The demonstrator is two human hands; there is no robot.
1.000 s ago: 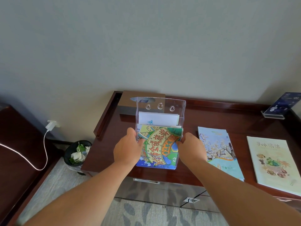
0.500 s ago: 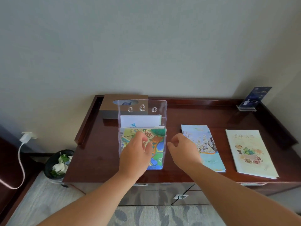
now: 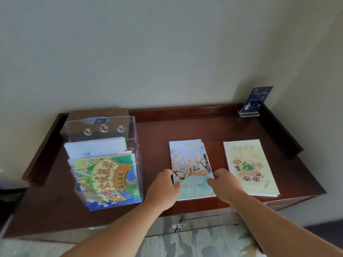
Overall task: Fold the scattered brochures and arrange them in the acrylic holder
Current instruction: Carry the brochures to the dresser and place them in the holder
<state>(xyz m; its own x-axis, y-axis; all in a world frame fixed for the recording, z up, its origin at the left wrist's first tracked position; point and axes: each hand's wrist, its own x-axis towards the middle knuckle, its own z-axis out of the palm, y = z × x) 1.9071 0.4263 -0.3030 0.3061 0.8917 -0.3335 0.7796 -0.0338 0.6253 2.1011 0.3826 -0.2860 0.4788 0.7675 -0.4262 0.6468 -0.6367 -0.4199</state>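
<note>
Both left hand (image 3: 163,188) and right hand (image 3: 225,184) are flanking the pastel blossom-print paper brochure (image 3: 189,160), fingers relaxed, probably readying a pickup.

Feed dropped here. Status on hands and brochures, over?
Left hand, right hand on blossom brochure, grip unclear. Acrylic holder loaded; food brochure flat on dresser. Nothing blocking.

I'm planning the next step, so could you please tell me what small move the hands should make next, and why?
Probably pinch the blossom brochure by its side edges and lift it toward the holder. The left hand and right hand both touch those edges, the brochure lies flat on the desk, and it looks folded, so it seems ready to go in.
</note>
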